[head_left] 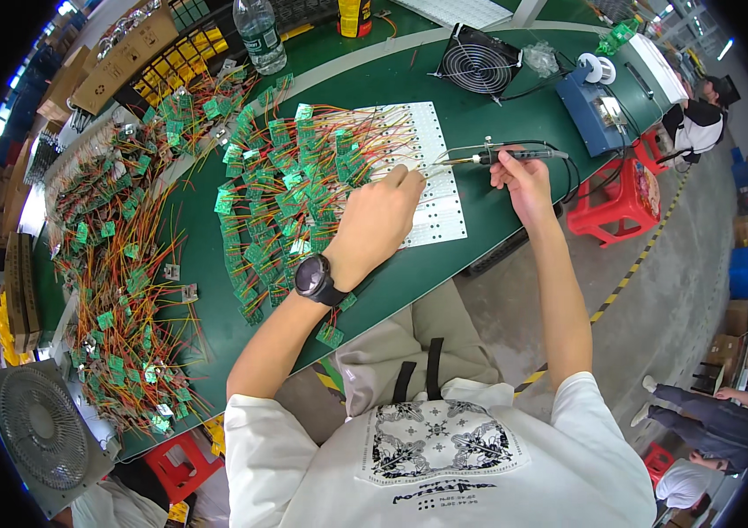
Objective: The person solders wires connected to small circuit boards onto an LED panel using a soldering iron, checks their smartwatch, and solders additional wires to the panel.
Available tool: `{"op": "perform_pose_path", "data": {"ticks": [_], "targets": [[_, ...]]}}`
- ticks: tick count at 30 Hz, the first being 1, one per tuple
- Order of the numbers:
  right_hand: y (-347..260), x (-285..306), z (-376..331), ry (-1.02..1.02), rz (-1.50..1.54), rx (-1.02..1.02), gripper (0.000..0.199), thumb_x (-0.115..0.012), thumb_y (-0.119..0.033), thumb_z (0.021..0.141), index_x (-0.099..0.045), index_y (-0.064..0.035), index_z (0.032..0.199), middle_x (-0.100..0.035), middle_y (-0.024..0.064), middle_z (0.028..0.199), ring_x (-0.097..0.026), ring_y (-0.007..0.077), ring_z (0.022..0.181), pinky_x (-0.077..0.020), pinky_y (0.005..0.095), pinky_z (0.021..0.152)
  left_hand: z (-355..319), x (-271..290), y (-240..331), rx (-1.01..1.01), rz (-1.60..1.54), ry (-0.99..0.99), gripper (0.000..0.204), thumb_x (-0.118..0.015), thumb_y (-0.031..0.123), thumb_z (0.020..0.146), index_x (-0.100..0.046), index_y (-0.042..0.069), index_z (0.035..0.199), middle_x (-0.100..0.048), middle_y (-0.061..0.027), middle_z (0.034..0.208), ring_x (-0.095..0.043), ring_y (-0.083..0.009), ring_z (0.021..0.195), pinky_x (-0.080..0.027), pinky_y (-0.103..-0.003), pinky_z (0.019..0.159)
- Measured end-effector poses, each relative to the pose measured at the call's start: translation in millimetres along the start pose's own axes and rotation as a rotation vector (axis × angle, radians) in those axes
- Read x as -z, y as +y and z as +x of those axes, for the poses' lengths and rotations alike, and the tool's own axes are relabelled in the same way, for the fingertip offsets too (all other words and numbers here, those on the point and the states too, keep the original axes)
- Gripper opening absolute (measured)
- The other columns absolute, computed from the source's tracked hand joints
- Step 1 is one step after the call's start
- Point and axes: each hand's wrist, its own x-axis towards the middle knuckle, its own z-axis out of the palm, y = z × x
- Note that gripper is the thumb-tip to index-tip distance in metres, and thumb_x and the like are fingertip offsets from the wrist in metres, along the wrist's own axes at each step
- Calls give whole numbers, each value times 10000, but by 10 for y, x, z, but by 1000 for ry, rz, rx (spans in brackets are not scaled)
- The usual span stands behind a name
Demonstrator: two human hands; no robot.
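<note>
My left hand (pixel 378 220), with a black watch on the wrist, rests on a white circuit panel (pixel 444 207) on the green table, its fingertips pinching something small near the panel's middle; what it pinches is too small to tell. My right hand (pixel 522 180) grips a soldering iron (pixel 501 156) whose tip points left toward the left fingertips. Several small green boards with red and yellow wires (pixel 277 189) lie fanned over the panel's left side.
A second heap of wired green boards (pixel 118 290) lies at the table's left. A black fan (pixel 479 62), a blue soldering station (pixel 598 110), a plastic bottle (pixel 259 33), a red stool (pixel 620 198), a grey fan (pixel 39 436). Other people sit at the right.
</note>
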Motion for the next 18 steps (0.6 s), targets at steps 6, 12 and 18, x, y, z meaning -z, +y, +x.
{"op": "perform_pose_path", "data": {"ticks": [6, 12, 18], "targets": [[74, -2, -59, 45, -21, 78, 215, -683, -126, 916, -642, 33, 1055, -676, 101, 807, -634, 167, 648, -466, 266, 590, 8, -98, -15, -93, -233, 51, 178, -556, 117, 963, -668, -19, 982, -622, -195, 812, -615, -420, 752, -482, -479, 692], [82, -24, -61, 46, -44, 93, 213, -676, -121, 920, -643, 34, 1061, -677, 102, 804, -628, 161, 642, -462, 263, 589, -11, -139, 96, 83, -386, 16, 177, -502, 114, 980, -558, -54, 968, -592, -238, 775, -611, -429, 762, -469, -493, 716], [84, 0, -76, 58, -34, 106, 217, -676, -123, 920, -642, 32, 1068, -677, 99, 798, -626, 158, 639, -460, 262, 589, -96, -117, 255, -64, -57, -107, 174, -491, 123, 980, -528, -25, 898, -591, -223, 796, -612, -414, 694, -498, -487, 643]]}}
